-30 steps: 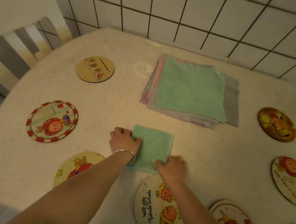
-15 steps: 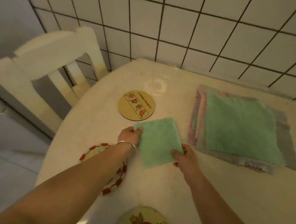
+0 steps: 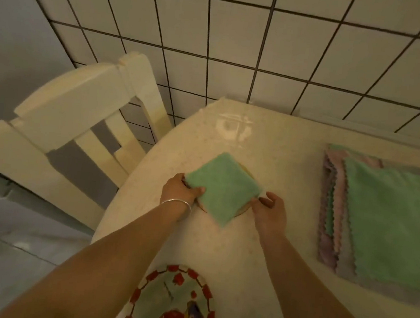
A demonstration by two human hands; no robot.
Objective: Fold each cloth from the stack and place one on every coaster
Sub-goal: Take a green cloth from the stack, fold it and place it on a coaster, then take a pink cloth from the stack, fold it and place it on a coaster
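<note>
A folded green cloth [image 3: 222, 187] lies over the round tan coaster [image 3: 244, 209], which shows only as a thin rim under the cloth's right side. My left hand [image 3: 178, 190], with a silver bangle on the wrist, pinches the cloth's left corner. My right hand [image 3: 269, 210] is at the cloth's right corner with its fingers apart, just touching or just off it. The stack of unfolded cloths [image 3: 388, 224], green on top with pink and grey beneath, lies to the right. A red-bordered cartoon coaster [image 3: 173, 302] is near me, bare.
The beige table [image 3: 277, 150] curves away on the left, its edge close to the coaster. A cream wooden chair [image 3: 72, 128] stands beside that edge. A white tiled wall [image 3: 241, 45] runs behind the table.
Both hands carried the folded green cloth away from me and left, onto the tan coaster. My view swung left, so the right-hand coasters left the frame. My right hand's fingers have spread.
</note>
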